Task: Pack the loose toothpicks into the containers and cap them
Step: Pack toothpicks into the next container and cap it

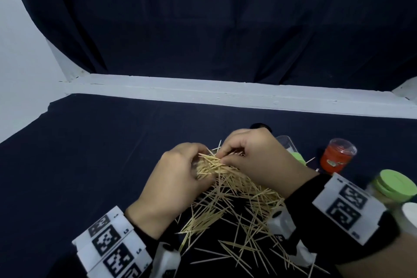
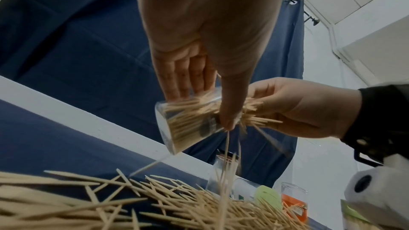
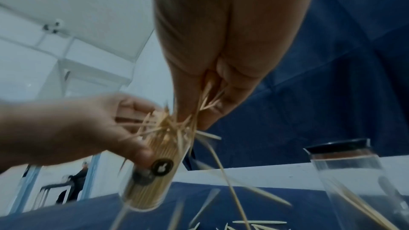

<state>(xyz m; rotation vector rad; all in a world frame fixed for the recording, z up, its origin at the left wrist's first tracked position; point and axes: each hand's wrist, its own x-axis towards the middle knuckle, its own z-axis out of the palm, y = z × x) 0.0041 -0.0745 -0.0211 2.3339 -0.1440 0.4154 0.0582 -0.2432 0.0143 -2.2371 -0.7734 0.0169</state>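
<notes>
Container in hand: a clear plastic cylindrical container (image 2: pixel 188 120), tilted, mouth toward the right of the left wrist view, already packed thick with pale wooden toothpicks; it sits centre frame above the pile.
Left hand: the left hand (image 1: pixel 178 178) is wrapped round the container, fingers behind and thumb across the front.
Right hand: the right hand (image 1: pixel 259 160) has its fingertips bunched on a tuft of toothpicks at the container's mouth; several sticks hang or fall from it.
Loose pile: a big heap of loose toothpicks (image 1: pixel 234 207) lies on the dark blue cloth (image 1: pixel 101 153) in the lower centre of the head view.
Other containers: a red-filled clear jar (image 1: pixel 337 158) and a green-capped jar (image 1: pixel 393 185) at right; a black-capped clear tube (image 3: pixel 352 169) at right of the right wrist view.
Progress: judged early to middling; one container nearly full but uncapped, most toothpicks unpacked.
Writing: a round black sticker (image 3: pixel 162 166) with a pale emblem, unreadable; wristband (image 1: pixel 112 241) marker codes, lettering too small.
</notes>
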